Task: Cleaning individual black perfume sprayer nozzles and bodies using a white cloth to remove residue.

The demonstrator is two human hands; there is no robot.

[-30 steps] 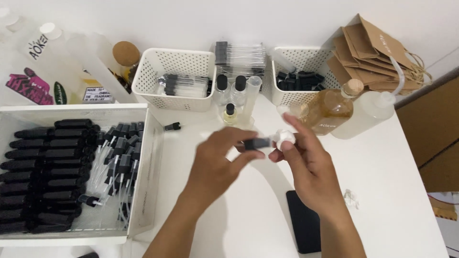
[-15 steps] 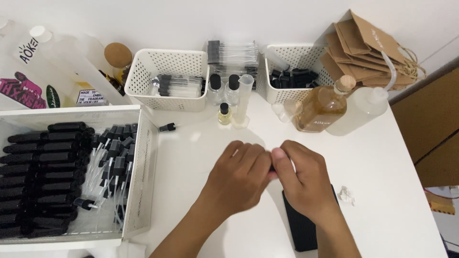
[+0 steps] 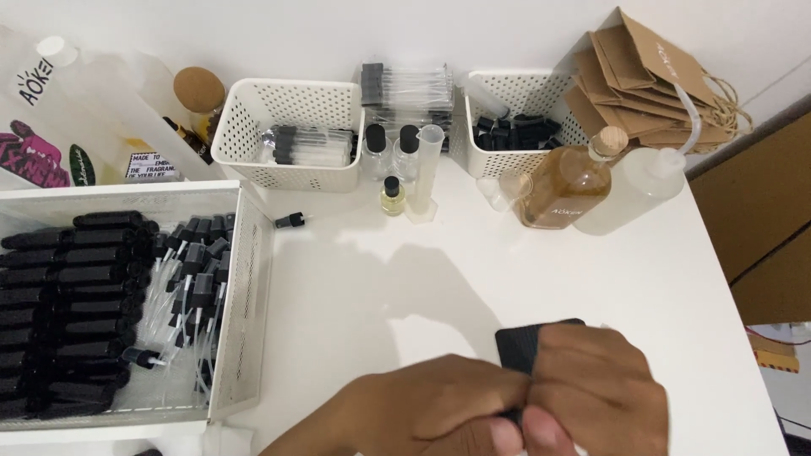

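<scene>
My left hand (image 3: 422, 414) and my right hand (image 3: 596, 388) are pressed together at the bottom edge of the head view, low over the white table (image 3: 380, 287). Both are closed, fingertips meeting around a small dark item (image 3: 512, 415) that is almost wholly hidden between them. A flat black ribbed object (image 3: 525, 344) lies on the table just behind my right hand's knuckles, partly covered by that hand.
A white tray (image 3: 245, 279) at the left holds several black bottles (image 3: 68, 295) and spray pumps (image 3: 190, 279). At the back stand two white baskets (image 3: 287, 101), a measuring cylinder (image 3: 427, 173), an amber corked bottle (image 3: 570, 181), a squeeze bottle (image 3: 642, 190) and brown paper bags (image 3: 650, 67). The table's edge runs down the right.
Both hands have come toward me and dropped to the bottom of the view. They have closed together, hiding the small black and white pieces held apart a second ago.
</scene>
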